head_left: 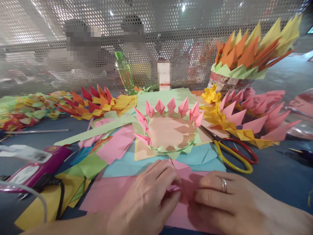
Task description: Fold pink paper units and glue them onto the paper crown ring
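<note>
My left hand (149, 194) pinches a partly folded piece of pink paper (184, 173) between thumb and fingers. From the other side my right hand (220, 199), with a silver ring on one finger, is curled at the same piece; its fingertips are partly hidden. Both hands rest over a larger pink sheet (110, 191). Just beyond them lies a pale green paper ring (168, 151) with pink folded points (171, 106) standing around its far and left sides. Scissors (234, 158) with one yellow and one red handle lie to the right of it.
At left are a purple glue gun (49, 161) with a cord and loose coloured papers (117, 143). Folded red-orange pieces (93, 101) lie behind. A green-capped bottle (124, 73) stands by the perforated metal screen (105, 42). A pointed paper lotus (239, 58) stands back right.
</note>
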The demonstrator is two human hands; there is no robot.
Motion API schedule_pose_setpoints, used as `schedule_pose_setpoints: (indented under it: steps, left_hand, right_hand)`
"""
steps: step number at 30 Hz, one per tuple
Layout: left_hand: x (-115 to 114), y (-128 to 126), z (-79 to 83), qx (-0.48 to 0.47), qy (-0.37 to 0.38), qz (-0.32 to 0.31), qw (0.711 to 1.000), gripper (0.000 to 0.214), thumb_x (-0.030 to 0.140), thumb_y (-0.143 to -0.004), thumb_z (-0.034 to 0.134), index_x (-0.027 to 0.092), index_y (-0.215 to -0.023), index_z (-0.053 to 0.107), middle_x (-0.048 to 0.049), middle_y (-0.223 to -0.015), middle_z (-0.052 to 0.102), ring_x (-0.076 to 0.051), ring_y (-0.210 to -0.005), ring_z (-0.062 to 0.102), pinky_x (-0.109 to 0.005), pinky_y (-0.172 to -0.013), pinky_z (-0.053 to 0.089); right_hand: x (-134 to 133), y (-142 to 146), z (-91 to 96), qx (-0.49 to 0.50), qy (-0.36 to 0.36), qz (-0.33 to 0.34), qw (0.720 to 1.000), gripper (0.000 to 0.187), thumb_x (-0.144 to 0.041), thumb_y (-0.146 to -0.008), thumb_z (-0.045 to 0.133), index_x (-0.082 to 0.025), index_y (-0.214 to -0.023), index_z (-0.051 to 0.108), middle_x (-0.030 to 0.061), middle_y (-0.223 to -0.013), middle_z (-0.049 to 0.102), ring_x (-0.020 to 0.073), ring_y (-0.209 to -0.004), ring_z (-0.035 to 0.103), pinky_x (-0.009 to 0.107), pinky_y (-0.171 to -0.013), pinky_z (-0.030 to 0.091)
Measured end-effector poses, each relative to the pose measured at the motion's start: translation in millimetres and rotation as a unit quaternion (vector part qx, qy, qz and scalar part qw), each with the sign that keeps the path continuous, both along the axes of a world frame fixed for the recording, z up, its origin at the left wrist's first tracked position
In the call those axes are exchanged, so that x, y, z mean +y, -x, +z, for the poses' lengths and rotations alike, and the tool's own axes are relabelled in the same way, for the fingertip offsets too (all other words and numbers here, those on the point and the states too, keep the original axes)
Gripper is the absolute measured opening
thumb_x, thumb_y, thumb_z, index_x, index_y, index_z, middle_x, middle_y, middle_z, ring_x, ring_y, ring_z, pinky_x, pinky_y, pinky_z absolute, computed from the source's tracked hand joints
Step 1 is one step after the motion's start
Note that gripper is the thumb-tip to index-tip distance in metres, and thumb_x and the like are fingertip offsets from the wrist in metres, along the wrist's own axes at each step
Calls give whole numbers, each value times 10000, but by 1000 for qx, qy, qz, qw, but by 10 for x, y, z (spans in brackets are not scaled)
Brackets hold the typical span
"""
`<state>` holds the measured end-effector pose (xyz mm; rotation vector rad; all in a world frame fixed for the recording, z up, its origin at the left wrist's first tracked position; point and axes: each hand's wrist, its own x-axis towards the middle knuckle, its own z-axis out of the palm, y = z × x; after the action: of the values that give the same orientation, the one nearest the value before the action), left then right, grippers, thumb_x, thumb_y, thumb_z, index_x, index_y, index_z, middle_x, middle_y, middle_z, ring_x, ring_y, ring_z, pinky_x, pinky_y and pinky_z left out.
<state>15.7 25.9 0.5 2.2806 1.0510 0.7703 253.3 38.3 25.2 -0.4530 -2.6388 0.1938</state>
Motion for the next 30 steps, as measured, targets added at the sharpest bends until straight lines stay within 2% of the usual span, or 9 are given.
schedule_pose_setpoints:
  steps: [4, 9, 13, 18, 21, 23, 25, 27, 30]
  left_hand:
    - [-5, 16, 24, 13, -20, -36, 999, 150, 98, -1023, 472, 188, -918, 530, -19, -962, 541, -171, -889, 498, -312, -765, 405]
    - [-6, 21, 47, 24, -38, -39, 998, 188, 137, -1052, 463, 172, -902, 570, -29, -977, 562, -168, -900, 519, -314, -782, 429]
    - [-15, 29, 32, 26, -40, -43, 998, 171, 128, -1040, 474, 168, -913, 581, -30, -977, 567, -171, -902, 526, -320, -783, 434]
    - [-11, 21, 35, 40, -47, -31, 998, 220, 141, -1044, 472, 167, -848, 568, -30, -956, 575, -172, -881, 535, -314, -764, 454]
    - [-22, 6, 102, 75, -70, -23, 994, 267, 156, -1053, 435, 170, -842, 599, -49, -966, 603, -188, -870, 555, -322, -752, 486]
    - [-48, 2, 159, 115, -105, -23, 988, 301, 136, -1052, 409, 171, -859, 637, -56, -972, 644, -192, -855, 582, -325, -757, 512]
    - [-91, 11, 191, 137, -181, -33, 973, 302, 87, -1036, 417, 172, -911, 678, -38, -938, 690, -177, -833, 618, -318, -799, 532]
    - [-148, 35, 173, 145, -273, -39, 950, 328, 41, -1025, 408, 172, -991, 706, -14, -905, 728, -166, -844, 656, -322, -879, 538]
    - [-237, 88, 72, 176, -349, -39, 920, 373, 64, -1050, 373, 181, -1027, 727, -5, -977, 767, -174, -945, 691, -366, -1021, 519]
  right_hand:
    - [38, 12, -152, 38, -42, 7, 998, 312, -107, -1029, 484, -185, -849, 727, -28, -759, 700, 127, -743, 636, 272, -855, 532]
    - [25, 9, -246, 68, -51, -8, 996, 236, -106, -1004, 511, -179, -914, 717, 2, -775, 699, 156, -745, 633, 294, -753, 543]
    - [21, 14, -173, 64, -68, -16, 995, 239, -121, -1010, 493, -159, -1079, 719, 22, -764, 706, 174, -734, 648, 301, -778, 553]
    - [-11, 35, 24, -14, -1, -21, 1000, 349, -196, -1041, 409, -210, -917, 734, 36, -795, 700, 167, -791, 656, 286, -823, 563]
    - [-27, 77, -16, -4, -8, -43, 999, 371, -163, -1033, 398, -222, -890, 735, 25, -787, 682, 156, -790, 654, 269, -817, 566]
    - [-20, 120, -130, 23, -25, -69, 997, 351, -104, -999, 443, -227, -823, 721, -5, -700, 637, 134, -684, 624, 236, -740, 559]
    - [-4, 154, -257, 47, -38, -80, 995, 343, -77, -973, 467, -221, -760, 694, -24, -632, 593, 126, -588, 575, 232, -662, 542]
    - [10, 162, -345, 62, -46, -72, 994, 334, -86, -965, 482, -220, -721, 665, -22, -650, 605, 131, -591, 569, 251, -641, 531]
    - [14, 132, -382, 71, -49, -49, 995, 303, -90, -959, 516, -216, -710, 636, -18, -714, 631, 138, -647, 579, 270, -650, 516]
